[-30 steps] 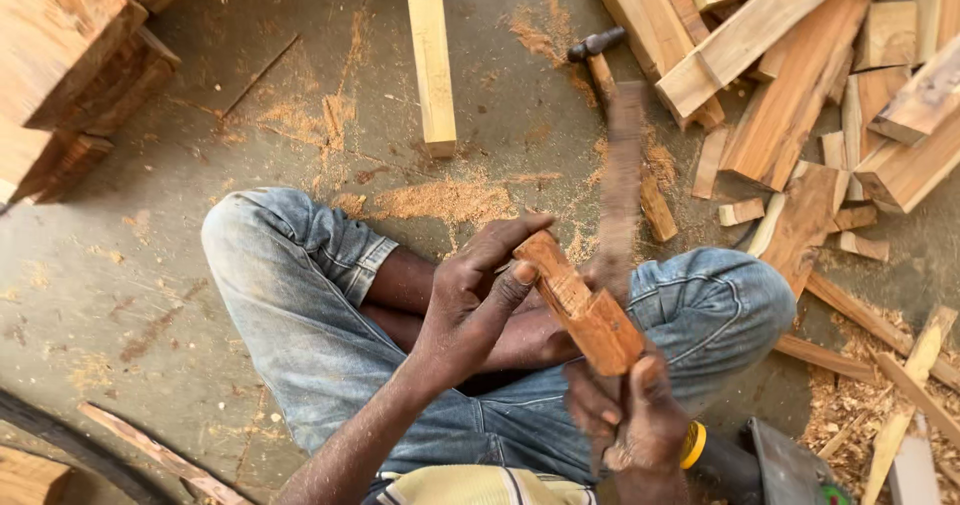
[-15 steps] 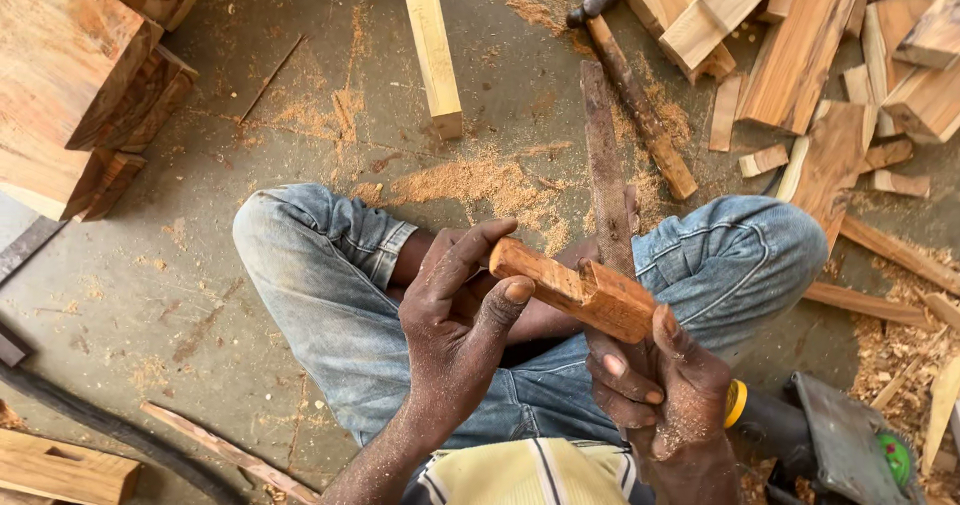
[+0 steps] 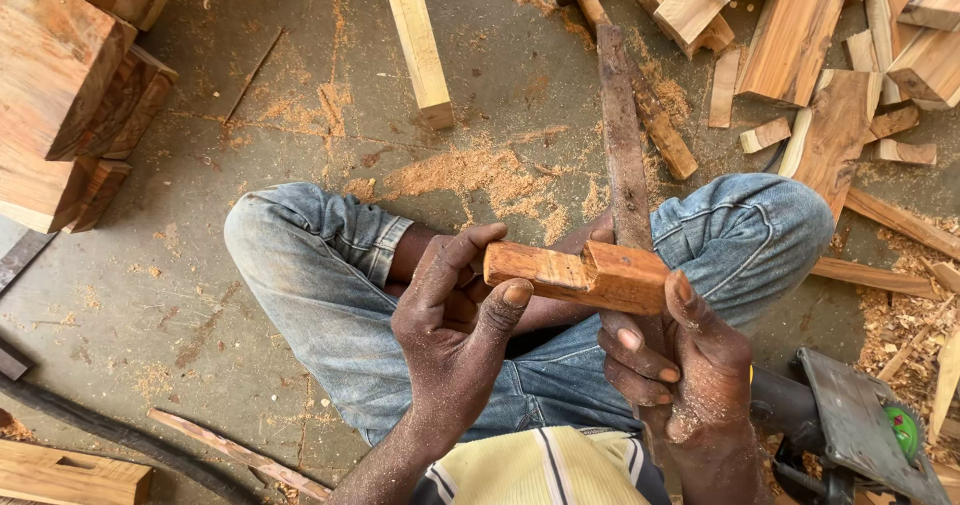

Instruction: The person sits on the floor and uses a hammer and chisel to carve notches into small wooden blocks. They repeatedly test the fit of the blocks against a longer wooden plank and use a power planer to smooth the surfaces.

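A small reddish-brown notched wooden piece [image 3: 575, 273] is held level above my crossed legs in blue jeans [image 3: 330, 285]. My left hand [image 3: 455, 330] grips its left end with thumb and fingers. My right hand [image 3: 690, 365] holds its right end, thumb on top. A long dark flat strip [image 3: 622, 135], like a blade or file, runs from under the wooden piece away over the floor; my right hand seems to hold its near end too.
Stacked wood blocks [image 3: 70, 85] sit at the left. A pale plank [image 3: 418, 40] lies ahead. Offcuts [image 3: 830, 55] and a hammer [image 3: 640, 105] lie at the upper right. A power tool [image 3: 850, 430] rests by my right knee. Sawdust covers the concrete floor.
The wooden piece has turned from a slanted pose to nearly level. My right hand has shifted up onto its right end, and the view has drifted.
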